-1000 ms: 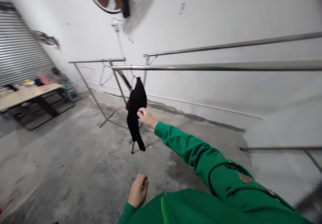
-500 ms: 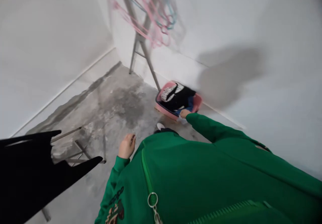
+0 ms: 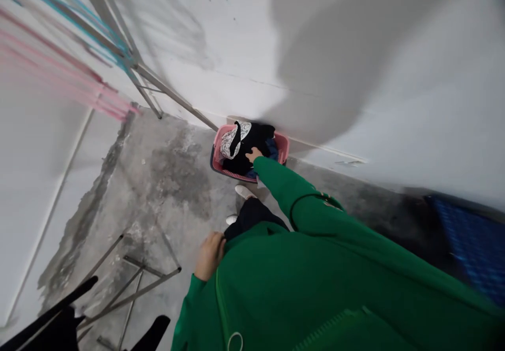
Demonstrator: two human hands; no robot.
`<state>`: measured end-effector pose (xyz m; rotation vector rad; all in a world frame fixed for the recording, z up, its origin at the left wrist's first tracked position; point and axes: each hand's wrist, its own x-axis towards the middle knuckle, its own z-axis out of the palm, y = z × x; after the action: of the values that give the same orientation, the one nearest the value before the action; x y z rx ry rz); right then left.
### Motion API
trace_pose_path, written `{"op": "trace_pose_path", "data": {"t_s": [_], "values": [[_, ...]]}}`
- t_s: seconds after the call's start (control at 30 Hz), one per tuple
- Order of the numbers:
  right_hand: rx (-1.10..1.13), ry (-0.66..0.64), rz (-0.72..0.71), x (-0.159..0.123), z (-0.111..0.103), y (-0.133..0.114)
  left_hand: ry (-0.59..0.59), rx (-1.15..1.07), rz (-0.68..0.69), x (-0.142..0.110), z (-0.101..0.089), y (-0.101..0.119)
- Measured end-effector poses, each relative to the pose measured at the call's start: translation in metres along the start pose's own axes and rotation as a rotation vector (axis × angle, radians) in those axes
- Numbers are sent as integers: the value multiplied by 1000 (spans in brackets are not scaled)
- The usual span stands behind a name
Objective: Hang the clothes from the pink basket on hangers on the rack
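Observation:
A pink laundry basket (image 3: 281,148) with a dark rim stands on the floor against the wall. In it lie black clothing (image 3: 258,136), a white patterned cloth (image 3: 231,144) and some blue fabric (image 3: 272,147). My right hand (image 3: 253,154) is over the black clothing, thumb and fingers apart, with nothing visible between them. Down by my dark trousers (image 3: 252,217), my left hand (image 3: 211,256) hangs close to the green jacket's hem. Its fingers are loosely curled, their tips partly hidden, and no object shows in them.
Metal rack legs (image 3: 177,98) lean along the wall, with blurred pink hangers (image 3: 79,82) and blue ones (image 3: 98,30) at upper left. Lower left are a metal folding stand (image 3: 130,293) and a black garment (image 3: 59,330). A blue patterned item (image 3: 473,246) lies at right.
My right hand has moved from the basket's near rim to above the black clothing. The view has shifted, bringing the blue item in at right and my shoes into fuller sight.

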<state>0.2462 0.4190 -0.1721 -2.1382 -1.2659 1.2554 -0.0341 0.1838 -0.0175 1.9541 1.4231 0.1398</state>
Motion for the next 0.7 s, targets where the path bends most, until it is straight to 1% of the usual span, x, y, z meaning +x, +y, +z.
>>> {"op": "trace_pose_path", "data": {"t_s": [0.07,0.13,0.2,0.23,0.3,0.37,0.43,0.53,0.6,0.7], "values": [[-59,-6,3,41,10,0,-11,-9,-75,-1,11,-4],[-109,-1,-50,78,16,-4,-28,-2,-142,-2,21,-8],[-197,48,-112,111,21,-9,-52,7,-199,-2,31,-10],[-239,77,-116,125,22,-11,-61,11,-222,-2,36,-11],[-279,109,-81,148,24,-14,-78,22,-264,0,45,-14],[-238,91,-39,162,24,-12,-89,38,-291,3,51,-17],[-171,83,-48,166,23,-9,-105,53,-286,6,53,-20],[-48,145,-72,153,16,-3,-100,93,-245,12,46,-22],[63,219,-60,133,7,-2,-78,117,-211,18,37,-20],[253,317,-21,93,-11,-4,-54,129,-129,31,22,-15]]}}
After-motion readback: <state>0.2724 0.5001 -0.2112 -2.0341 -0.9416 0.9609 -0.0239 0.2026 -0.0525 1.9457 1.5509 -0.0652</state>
